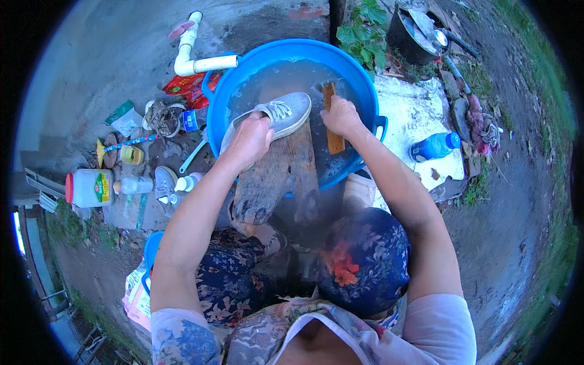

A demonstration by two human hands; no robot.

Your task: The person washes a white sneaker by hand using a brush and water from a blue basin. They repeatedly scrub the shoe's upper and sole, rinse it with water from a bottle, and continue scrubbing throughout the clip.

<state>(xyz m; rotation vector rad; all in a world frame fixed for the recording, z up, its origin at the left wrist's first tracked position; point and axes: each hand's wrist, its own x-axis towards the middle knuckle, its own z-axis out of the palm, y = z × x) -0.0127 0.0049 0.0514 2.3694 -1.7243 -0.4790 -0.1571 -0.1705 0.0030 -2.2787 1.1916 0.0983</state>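
My left hand [252,139] is closed on a grey lace-up shoe [291,111], gripping it near its opening, with the toe pointing to the far right. The shoe is over a worn wooden board [277,176] that slopes into a large blue tub [292,47] of cloudy water. My right hand [342,117] grips a long, flat, yellow-brown scrubbing brush [334,141] above the water, right of the shoe and apart from it. The brush's underside is hidden.
A white pipe [210,64] reaches the tub's left rim. Left of it stand a red-lidded jar [89,187], a second shoe [165,184] and small bottles. To the right, a blue bottle [435,147] lies on a white sheet [407,109]. A black bucket [417,35] stands behind.
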